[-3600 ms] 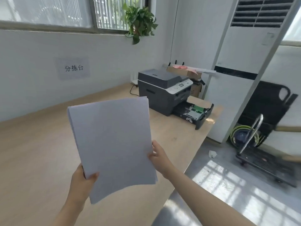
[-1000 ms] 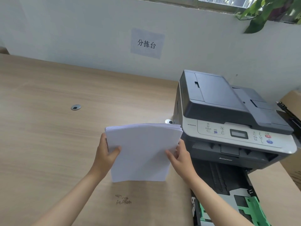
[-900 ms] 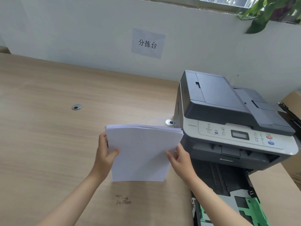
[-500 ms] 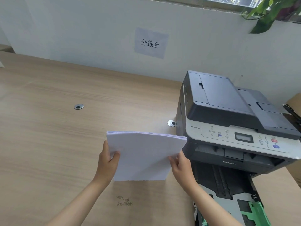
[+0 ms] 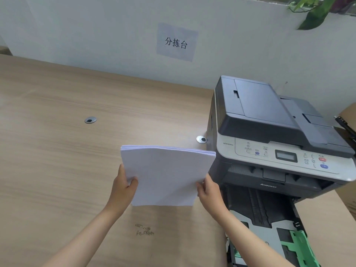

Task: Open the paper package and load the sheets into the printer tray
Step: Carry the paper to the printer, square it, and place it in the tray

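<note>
I hold a stack of white sheets (image 5: 167,174) upright on its lower edge on the wooden table (image 5: 57,160), just left of the printer. My left hand (image 5: 123,186) grips the stack's left edge and my right hand (image 5: 209,191) grips its right edge. The grey and white printer (image 5: 269,132) stands at the right. Its paper tray (image 5: 269,228) is pulled out toward me, with green guides (image 5: 300,247) and no paper visible in it. The paper package is not in view.
Two round metal cable grommets (image 5: 90,120) (image 5: 201,139) sit in the tabletop. A paper sign (image 5: 176,42) hangs on the white wall behind. Plant leaves (image 5: 316,12) hang at top right. A cardboard box (image 5: 348,120) stands right of the printer. Small scuff marks (image 5: 144,230) lie in front of the stack.
Since 3.6 s ago I have come up to the printer with the stack. Over the last second both hands have kept their grip, and the stack has sat slightly lower in view.
</note>
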A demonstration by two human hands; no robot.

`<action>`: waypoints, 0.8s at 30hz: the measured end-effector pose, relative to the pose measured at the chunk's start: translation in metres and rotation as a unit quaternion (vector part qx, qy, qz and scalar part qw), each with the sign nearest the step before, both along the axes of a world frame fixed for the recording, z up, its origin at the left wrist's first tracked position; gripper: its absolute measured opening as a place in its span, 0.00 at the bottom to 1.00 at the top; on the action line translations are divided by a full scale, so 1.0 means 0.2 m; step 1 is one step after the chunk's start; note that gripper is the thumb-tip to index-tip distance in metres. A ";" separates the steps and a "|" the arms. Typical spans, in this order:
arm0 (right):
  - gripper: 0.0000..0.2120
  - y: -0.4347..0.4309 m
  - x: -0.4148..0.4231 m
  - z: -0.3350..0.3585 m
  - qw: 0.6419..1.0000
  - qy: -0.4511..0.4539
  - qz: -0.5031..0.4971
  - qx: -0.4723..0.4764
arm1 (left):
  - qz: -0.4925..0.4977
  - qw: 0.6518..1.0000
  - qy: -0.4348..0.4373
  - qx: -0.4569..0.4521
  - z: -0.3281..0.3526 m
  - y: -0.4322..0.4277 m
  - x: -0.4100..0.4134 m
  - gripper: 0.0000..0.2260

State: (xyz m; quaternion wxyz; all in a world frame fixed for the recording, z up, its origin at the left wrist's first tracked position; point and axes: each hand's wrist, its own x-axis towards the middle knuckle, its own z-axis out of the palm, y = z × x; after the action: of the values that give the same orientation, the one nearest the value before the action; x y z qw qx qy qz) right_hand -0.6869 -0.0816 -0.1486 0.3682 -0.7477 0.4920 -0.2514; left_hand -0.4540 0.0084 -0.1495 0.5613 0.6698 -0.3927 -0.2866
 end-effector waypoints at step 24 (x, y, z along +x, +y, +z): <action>0.19 -0.05 0.07 0.01 0.999 0.025 -0.027 0.034 | -0.033 0.996 -0.046 0.067 -0.05 -0.03 0.04 0.06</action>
State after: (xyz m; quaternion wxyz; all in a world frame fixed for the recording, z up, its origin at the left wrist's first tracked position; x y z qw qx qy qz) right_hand -0.6736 -0.0906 -0.1467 0.3742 -0.7275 0.5291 -0.2253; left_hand -0.4460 0.0021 -0.1589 0.4870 0.7051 -0.4198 -0.2990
